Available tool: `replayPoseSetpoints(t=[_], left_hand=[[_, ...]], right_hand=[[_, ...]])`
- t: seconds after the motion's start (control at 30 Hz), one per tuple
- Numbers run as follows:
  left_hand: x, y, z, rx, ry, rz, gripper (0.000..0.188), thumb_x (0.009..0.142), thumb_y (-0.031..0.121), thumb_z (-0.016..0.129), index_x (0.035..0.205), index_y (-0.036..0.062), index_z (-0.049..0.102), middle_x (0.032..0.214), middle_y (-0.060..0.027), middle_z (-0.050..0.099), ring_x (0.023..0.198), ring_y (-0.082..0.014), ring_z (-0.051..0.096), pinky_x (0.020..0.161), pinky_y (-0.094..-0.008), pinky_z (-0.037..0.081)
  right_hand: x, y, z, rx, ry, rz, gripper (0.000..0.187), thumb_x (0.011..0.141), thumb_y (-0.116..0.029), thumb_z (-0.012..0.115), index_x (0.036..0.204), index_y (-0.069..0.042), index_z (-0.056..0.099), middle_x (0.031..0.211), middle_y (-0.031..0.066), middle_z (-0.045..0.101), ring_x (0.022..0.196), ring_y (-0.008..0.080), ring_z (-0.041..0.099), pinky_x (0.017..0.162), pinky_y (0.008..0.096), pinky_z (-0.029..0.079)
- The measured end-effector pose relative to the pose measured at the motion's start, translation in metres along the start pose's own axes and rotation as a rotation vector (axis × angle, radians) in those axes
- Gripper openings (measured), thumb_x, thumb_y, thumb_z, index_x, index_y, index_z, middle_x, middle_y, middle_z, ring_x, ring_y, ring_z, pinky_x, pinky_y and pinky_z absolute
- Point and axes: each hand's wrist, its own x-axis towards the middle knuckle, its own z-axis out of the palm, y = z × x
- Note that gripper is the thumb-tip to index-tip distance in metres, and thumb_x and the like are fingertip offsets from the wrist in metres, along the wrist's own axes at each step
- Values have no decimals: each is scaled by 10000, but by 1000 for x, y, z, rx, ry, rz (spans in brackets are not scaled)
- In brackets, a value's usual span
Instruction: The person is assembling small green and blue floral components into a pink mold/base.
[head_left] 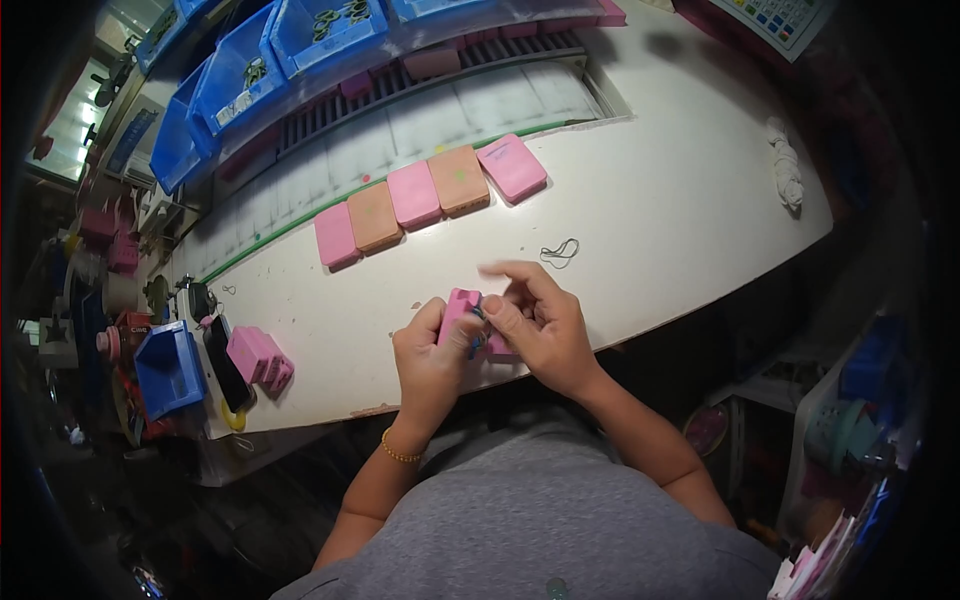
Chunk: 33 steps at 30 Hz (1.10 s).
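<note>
Close to the table's front edge, my left hand (428, 350) is closed around a pink mould-like block (461, 303), thumb across its face. My right hand (548, 330) meets it from the other side. Its thumb presses near a small dark bluish piece (476, 345) at the block, while the index finger is raised and blurred. More pink shows low between the hands; whether it is part of the same block I cannot tell. Beyond my right hand lies a thin dark wire loop (560, 254). Farther back, several pink and tan blocks (414, 194) form a slanting row.
Blue bins (325, 35) with dark ring-like parts stand along the back above a slatted rack (430, 75). At left are stacked pink blocks (258, 356), a dark flat object (226, 362) and another blue bin (168, 370). A white cord bundle (786, 165) lies at right.
</note>
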Motion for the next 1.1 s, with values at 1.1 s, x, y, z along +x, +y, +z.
replayPoseSetpoints(t=[1.1], left_hand=[[2, -22, -43, 281, -295, 517, 307, 847, 171, 804, 1009, -57, 677, 1342, -192, 583, 1235, -287, 532, 1022, -366, 449]], right_hand=[[29, -5, -15, -226, -366, 197, 453, 973, -514, 652, 1130, -90, 668, 1076, 84, 618, 903, 209, 658, 816, 330, 519]])
